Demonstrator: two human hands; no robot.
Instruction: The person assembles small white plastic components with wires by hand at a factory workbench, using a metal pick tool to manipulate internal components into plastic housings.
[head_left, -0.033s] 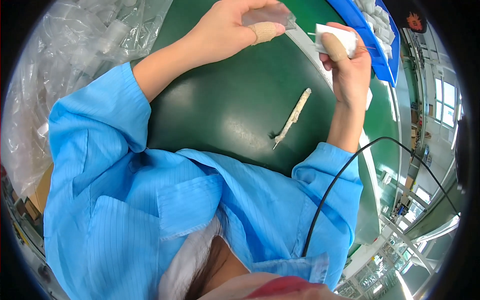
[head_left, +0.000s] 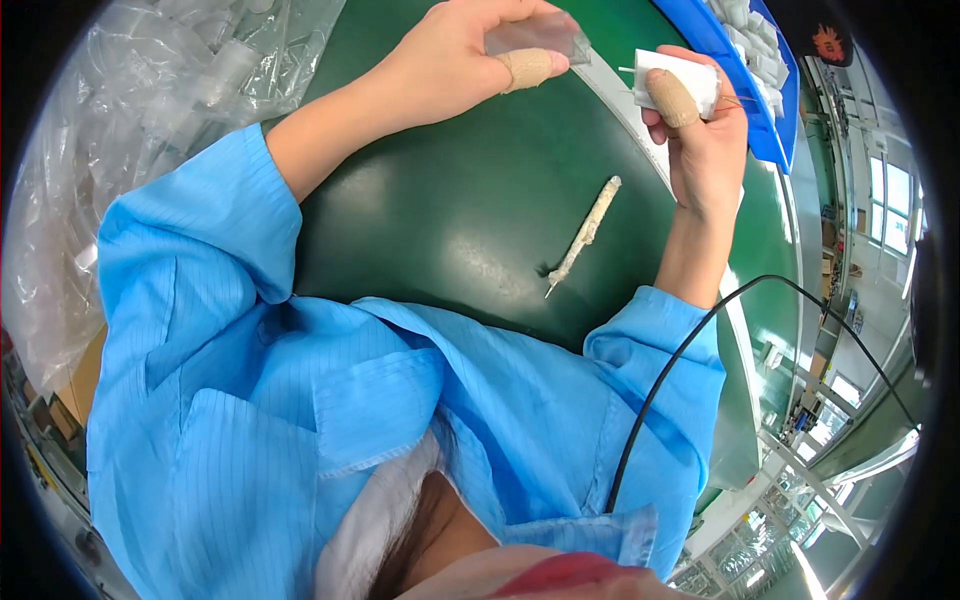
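Mid-assembly: left hand pinches small clear plastic piece, right hand grips white wired block; next needs bringing them together.

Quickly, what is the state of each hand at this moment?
Left hand: closed, holding a small clear plastic piece.
Right hand: closed, holding a small white block with thin wires.

A factory assembly floor; a green conveyor belt runs before the worker in a blue smock; a blue parts bin sits beside it; bagged clear plastic parts pile alongside; tall industrial windows line the hall
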